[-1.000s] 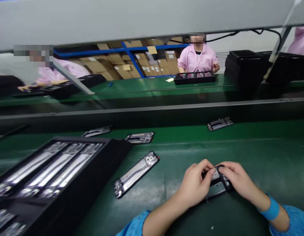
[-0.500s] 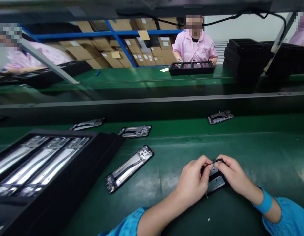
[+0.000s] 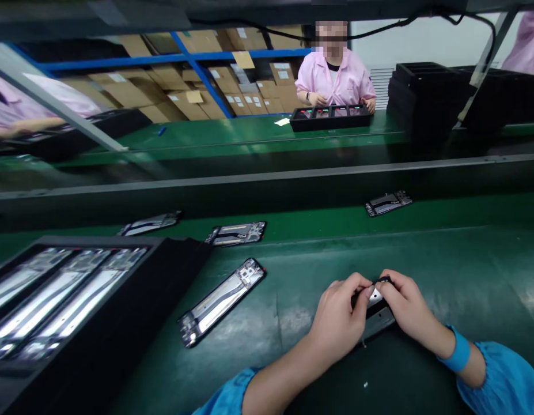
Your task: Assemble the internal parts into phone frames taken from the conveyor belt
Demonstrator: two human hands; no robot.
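Note:
Between my two hands is a phone frame, dark-edged with silver metal panels, just above or on the green bench. My left hand is closed on its left side, thumb and index finger pinched at the upper edge. On the opposite side my right hand grips it, with the thumb pressed near the top corner. My fingers cover much of the frame, so what lies under the fingertips is hidden. To the left, an opened phone with its circuit board showing lies slanted on the bench.
A black tray holding several opened phones stands at the left. Further phones lie along the back, including one phone at the right. Beyond a raised rail, a person in pink handles a black tray. Stacked black trays stand at right.
My view has shifted slightly. Both hands stay on the phone frame, which appears tilted a little differently. The person opposite has brought a hand over their tray.

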